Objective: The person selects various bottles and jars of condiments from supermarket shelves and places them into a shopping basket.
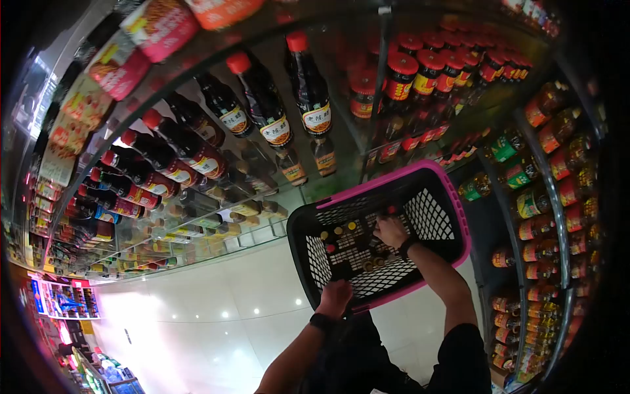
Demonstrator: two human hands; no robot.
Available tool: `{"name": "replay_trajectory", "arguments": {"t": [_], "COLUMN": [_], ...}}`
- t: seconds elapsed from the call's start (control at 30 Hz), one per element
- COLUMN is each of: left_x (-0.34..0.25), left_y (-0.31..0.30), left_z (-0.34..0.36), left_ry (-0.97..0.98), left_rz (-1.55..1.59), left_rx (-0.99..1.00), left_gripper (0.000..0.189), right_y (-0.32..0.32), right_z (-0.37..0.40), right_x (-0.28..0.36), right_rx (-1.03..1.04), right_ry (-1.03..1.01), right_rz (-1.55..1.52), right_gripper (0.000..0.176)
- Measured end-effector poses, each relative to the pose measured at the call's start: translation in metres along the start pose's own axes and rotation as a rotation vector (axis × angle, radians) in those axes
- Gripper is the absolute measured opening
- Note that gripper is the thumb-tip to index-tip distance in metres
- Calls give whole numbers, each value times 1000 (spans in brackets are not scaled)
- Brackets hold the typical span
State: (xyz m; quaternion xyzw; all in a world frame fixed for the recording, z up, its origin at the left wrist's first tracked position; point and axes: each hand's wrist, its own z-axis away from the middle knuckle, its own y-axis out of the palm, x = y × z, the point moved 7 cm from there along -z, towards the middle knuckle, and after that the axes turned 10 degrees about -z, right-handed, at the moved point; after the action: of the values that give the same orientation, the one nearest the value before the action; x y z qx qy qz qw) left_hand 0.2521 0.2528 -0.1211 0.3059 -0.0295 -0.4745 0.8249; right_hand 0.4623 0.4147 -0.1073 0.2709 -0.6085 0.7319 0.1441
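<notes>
A black shopping basket (pixel 304 220) with a pink rim is in front of me, with mesh sides. My left hand (pixel 336 299) is closed at its near left edge, fingers wrapped around the rim. Inside the basket, my right hand (pixel 392 231) reaches down with its fingers curled; whatever they hold is hidden beneath them. Close to its fingertips is a red cap (pixel 392 210). Several small bottles stand in the basket, among them one with a yellow cap (pixel 352 225) and one with a red cap (pixel 331 248). Dark wristbands circle both wrists.
Glass shelves (pixel 308 190) ahead hold dark sauce bottles (pixel 264 108) with red caps. Red-lidded jars (pixel 401 73) fill the far right shelf. Racks of oil bottles (pixel 538 230) line the right side. Boxed goods (pixel 157 26) sit at upper left. Pale floor (pixel 216 289) lies below.
</notes>
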Motion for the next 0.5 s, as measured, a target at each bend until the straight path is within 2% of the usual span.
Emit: {"name": "replay_trajectory", "arguments": {"t": [0.1, 0.17, 0.2, 0.27, 0.37, 0.4, 0.43, 0.47, 0.5], "left_x": [-1, 5, -1, -5, -5, -14, -18, -22, -24], "left_y": [4, 3, 14, 15, 18, 36, 45, 62, 65], "left_z": [-11, -22, -12, -8, -21, 5, 26, 34, 44], "left_ry": [51, -3, 31, -1, -74, -106, -138, -83, -76], "left_rz": [-86, -83, -98, -130, -80, -116, -152, -86, -89], "left_rx": [-19, 32, -58, -28, 53, -31, -115, 113, 122], "left_gripper": [9, 10, 11, 13, 19, 22, 28, 39, 39], "right_y": [-71, -101, -126, -160, -199, -205, -208, -205, -205], "right_z": [21, 28, 33, 43, 54, 58, 61, 61, 63], "right_x": [61, 76, 97, 124, 156, 165, 170, 172, 179], "right_rx": [14, -89, -123, -253, -220, -162, -175, -183, -187], "right_ry": [22, -17, -8, -32, 26, 141, 135, 127, 117], "right_rz": [-61, -85, -128, -244, -325, -417, -410, -630, -850], "right_gripper": [22, 25, 26, 29, 25, 23, 23, 22, 23]}}
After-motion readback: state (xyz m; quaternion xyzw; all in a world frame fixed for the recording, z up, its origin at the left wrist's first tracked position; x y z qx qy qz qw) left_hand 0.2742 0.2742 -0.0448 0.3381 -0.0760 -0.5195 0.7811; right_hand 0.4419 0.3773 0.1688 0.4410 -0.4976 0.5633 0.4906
